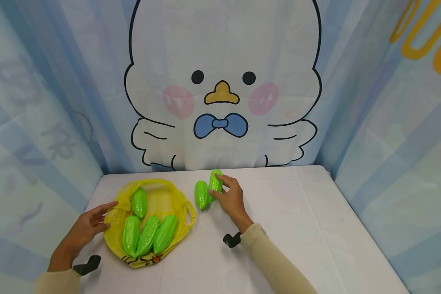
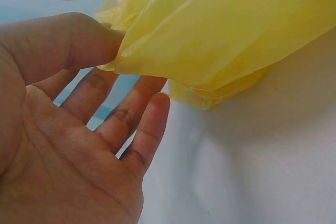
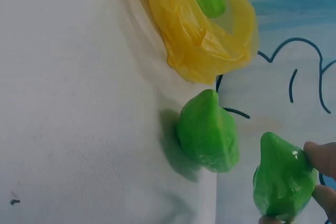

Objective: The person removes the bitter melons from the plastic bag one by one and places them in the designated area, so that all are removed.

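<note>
A yellow plastic bag (image 1: 112, 232) lies open on the table with several glossy green toy cucumbers (image 1: 165, 234) inside. At the bag's left rim, my left hand (image 1: 86, 226) pinches the thin plastic (image 2: 220, 35) between thumb and fingers; the other fingers are spread below it. Right of the bag, my right hand (image 1: 235, 200) holds another toy cucumber (image 1: 215, 184) by thumb and fingertips. That cucumber (image 3: 283, 177) looks raised off the table in the right wrist view. Beside it, a loose toy cucumber (image 1: 201, 195) rests on the table near the back edge.
The white-covered table (image 1: 290, 245) extends to the right of both hands. A bag handle loop (image 1: 191, 214) sticks out on the bag's right side. Behind the table hangs a curtain (image 1: 220, 151) with a cartoon bird, and more curtains flank both sides.
</note>
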`<state>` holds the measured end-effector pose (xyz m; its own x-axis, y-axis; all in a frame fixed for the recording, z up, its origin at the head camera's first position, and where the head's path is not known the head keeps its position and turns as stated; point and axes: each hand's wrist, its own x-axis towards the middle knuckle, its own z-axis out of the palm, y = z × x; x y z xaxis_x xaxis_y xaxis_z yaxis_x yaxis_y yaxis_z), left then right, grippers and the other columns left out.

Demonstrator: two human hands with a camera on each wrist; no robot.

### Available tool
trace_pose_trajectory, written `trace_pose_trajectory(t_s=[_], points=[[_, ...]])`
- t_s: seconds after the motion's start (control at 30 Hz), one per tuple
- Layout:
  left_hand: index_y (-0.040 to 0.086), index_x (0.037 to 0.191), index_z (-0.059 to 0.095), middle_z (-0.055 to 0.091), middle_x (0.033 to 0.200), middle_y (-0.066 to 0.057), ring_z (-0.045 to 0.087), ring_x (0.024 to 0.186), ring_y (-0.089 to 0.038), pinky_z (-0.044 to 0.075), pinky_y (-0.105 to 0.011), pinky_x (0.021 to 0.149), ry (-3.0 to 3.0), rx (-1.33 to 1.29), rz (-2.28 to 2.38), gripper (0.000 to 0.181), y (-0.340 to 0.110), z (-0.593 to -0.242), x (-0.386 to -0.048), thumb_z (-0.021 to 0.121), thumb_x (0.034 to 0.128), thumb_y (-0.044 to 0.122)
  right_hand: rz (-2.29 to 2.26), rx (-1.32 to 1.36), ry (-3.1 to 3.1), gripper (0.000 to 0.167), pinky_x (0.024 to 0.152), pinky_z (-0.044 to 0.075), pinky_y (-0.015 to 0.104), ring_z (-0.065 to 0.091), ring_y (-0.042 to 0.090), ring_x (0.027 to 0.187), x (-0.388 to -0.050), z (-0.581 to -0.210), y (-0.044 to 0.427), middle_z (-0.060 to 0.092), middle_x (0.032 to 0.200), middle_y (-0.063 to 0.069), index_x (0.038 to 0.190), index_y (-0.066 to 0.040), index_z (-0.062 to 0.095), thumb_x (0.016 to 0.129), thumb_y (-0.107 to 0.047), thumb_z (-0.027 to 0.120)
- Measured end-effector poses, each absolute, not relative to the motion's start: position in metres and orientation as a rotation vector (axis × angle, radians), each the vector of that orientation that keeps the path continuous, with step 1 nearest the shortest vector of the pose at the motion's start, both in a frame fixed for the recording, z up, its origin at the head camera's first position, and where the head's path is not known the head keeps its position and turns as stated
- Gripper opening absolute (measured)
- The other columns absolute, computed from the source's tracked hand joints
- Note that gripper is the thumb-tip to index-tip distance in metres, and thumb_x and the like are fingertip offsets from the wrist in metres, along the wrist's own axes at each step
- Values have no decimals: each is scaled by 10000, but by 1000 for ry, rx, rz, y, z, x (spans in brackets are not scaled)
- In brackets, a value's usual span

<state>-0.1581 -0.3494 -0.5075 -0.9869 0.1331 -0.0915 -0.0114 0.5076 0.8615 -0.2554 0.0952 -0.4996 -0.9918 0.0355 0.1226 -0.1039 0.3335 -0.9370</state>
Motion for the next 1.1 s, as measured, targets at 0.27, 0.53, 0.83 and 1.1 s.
trace_pose_trajectory(t_s=[0.27, 0.53, 0.83, 1.1], points=[[52, 1637, 392, 413, 1662, 4, 347, 1210, 230, 350, -11, 914, 2584, 95, 1500, 679, -350, -505, -157, 676, 1057, 264, 1734, 8, -2500, 619, 1144, 501, 441, 545, 337, 1437, -260, -509, 104, 514, 1562, 157, 1469, -160, 658, 890, -60, 854], [52, 1636, 400, 413, 1666, 30, 347, 1216, 231, 353, -19, 913, 2588, 123, 1512, 658, -350, -509, -157, 667, 1062, 229, 1712, -40, -2541, 618, 1140, 507, 420, 537, 362, 1447, -264, -518, 106, 511, 1562, 184, 1464, -140, 660, 886, -36, 850], [61, 1633, 409, 428, 1649, 32, 358, 1222, 234, 366, -35, 922, 2591, 143, 1515, 636, -351, -509, -158, 653, 1071, 231, 1643, -44, -2593, 610, 1139, 510, 424, 543, 380, 1440, -269, -527, 108, 529, 1546, 203, 1456, -119, 665, 882, -22, 847], [51, 1625, 419, 441, 1539, 261, 376, 1237, 244, 352, -26, 926, 2577, 191, 1564, 620, -353, -511, -158, 651, 1070, 203, 1607, -66, -2628, 610, 1178, 476, 463, 532, 377, 1451, -270, -532, 108, 534, 1552, 198, 1458, -143, 666, 885, -39, 849]])
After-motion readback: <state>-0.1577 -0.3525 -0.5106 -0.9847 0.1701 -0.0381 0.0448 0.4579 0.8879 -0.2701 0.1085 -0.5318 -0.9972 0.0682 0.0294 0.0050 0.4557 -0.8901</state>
